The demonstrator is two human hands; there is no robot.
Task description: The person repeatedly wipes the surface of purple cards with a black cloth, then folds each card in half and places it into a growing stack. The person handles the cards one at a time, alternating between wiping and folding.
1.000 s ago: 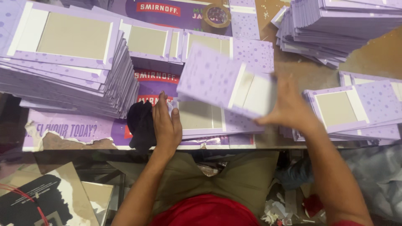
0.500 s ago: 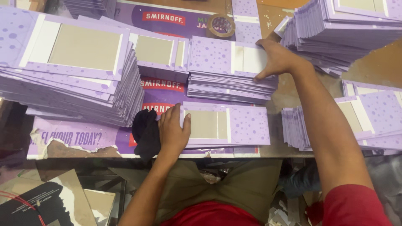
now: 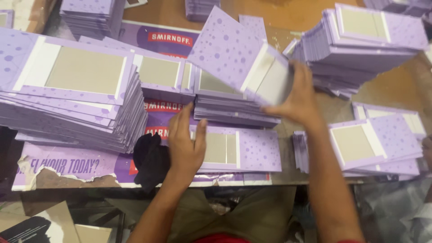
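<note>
Our left hand [image 3: 185, 148] and right hand [image 3: 297, 96] bare, forearms uncovered, olive-khaki trousers, our red top's edge below

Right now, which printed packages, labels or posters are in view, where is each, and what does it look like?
Lifted cover: tilted in the right hand, lilac, dotted, white strip.
Flat cover: table edge, under the left hand, lilac with grey panel.
Left stack: tall pile of lilac covers, grey panels up.
Right stacks: the same covers, fanned.
Poster: beneath everything, purple with red label blocks, torn front edge.
</note>
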